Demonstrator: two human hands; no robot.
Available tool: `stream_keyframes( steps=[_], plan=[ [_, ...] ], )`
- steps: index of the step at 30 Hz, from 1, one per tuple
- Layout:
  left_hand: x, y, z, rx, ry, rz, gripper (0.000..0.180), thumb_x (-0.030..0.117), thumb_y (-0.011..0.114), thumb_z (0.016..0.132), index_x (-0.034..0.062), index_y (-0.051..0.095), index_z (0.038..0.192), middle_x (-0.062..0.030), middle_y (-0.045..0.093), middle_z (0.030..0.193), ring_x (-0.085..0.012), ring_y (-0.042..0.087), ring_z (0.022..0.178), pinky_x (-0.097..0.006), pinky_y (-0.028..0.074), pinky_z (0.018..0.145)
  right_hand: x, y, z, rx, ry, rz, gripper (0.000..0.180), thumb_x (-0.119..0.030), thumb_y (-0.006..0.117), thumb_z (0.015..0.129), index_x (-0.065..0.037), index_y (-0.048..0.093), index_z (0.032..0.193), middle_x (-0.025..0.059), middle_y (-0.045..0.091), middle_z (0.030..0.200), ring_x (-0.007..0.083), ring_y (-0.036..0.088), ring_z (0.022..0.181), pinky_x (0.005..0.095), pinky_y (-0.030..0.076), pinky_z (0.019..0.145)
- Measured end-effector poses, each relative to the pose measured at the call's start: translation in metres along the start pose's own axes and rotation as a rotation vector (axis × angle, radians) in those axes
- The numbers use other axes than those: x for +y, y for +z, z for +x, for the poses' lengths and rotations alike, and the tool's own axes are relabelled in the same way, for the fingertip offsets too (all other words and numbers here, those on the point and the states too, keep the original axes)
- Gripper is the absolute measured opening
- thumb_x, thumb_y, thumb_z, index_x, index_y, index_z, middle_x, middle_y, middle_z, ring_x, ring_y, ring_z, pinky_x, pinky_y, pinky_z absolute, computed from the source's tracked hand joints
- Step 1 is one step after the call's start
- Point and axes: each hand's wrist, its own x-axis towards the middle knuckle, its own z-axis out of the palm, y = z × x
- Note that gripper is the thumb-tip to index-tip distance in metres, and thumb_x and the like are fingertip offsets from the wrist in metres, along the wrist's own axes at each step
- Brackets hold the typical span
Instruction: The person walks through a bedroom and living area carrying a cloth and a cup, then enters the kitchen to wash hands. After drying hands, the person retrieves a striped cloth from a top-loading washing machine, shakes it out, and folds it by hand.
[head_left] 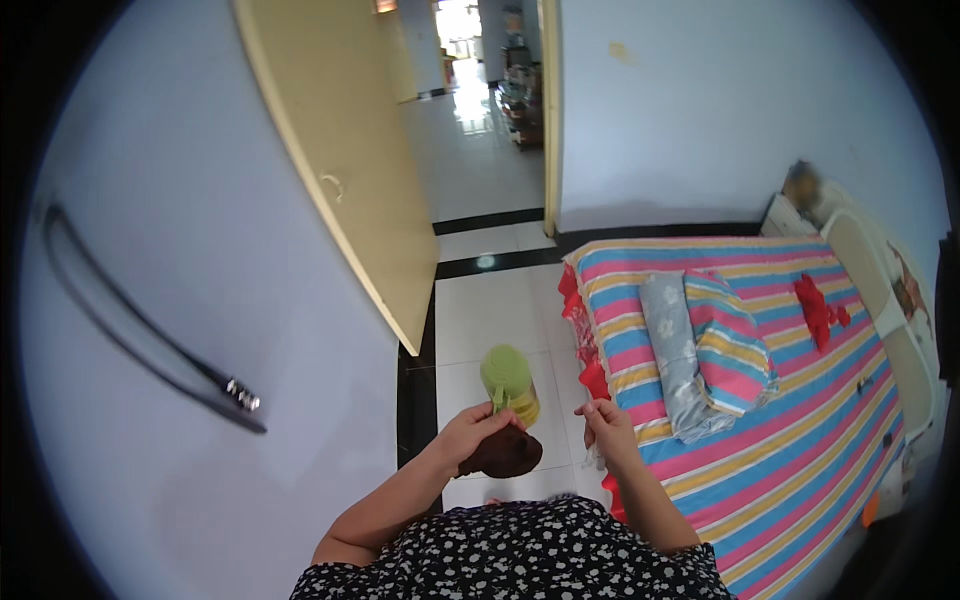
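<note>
In front of my body my left hand (pixel 478 432) is closed, fingers pinched together. It grips a dark brown, soft-looking bundle (pixel 508 455) that bulges out below the fingers; its exact kind does not show. Just past the fingertips, lower down, stands a green-topped container (pixel 507 372) with a yellowish body, partly covered by the hand. My right hand (pixel 607 428) is raised near the bed's edge, thumb and fingers pressed together. Whether anything small sits in that pinch is too fine to see. The two hands are apart.
To the right is a bed (pixel 780 490) with a striped sheet, bearing a folded grey quilt (pixel 670 350), a striped pillow (pixel 735 360) and a red cloth (pixel 815 312). Ahead, a yellowish door (pixel 345 130) stands ajar. A black strap (pixel 130 310) hangs on the left wall.
</note>
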Motion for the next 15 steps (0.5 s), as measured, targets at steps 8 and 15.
stream_keyframes(
  steps=[8, 15],
  plan=[
    [0.082, -0.074, 0.151, -0.108, -0.057, 0.048, 0.022, 0.021, 0.049, 0.098, 0.0012, 0.057, 0.091, -0.0115, 0.063, 0.097, -0.019, 0.06, 0.093, -0.031, 0.048, 0.086, 0.015, -0.016, 0.139, 0.187, 0.162, 0.285, 0.021, -0.023, 0.056, 0.094, -0.003, 0.063, 0.089, -0.0009, 0.05, 0.056, 0.0059, 0.046, 0.049, 0.0209, 0.034, 0.046],
    [0.157, -0.12, 0.302, -0.119, -0.116, 0.13, 0.027, 0.025, 0.05, 0.097, 0.0016, 0.059, 0.088, -0.0086, 0.064, 0.093, -0.0158, 0.06, 0.09, -0.029, 0.047, 0.084, 0.003, -0.054, 0.332, 0.248, 0.264, 0.534, 0.018, -0.017, 0.065, 0.086, -0.005, 0.06, 0.098, -0.0011, 0.052, 0.068, 0.0083, 0.051, 0.061, 0.0213, 0.039, 0.053]
  ],
)
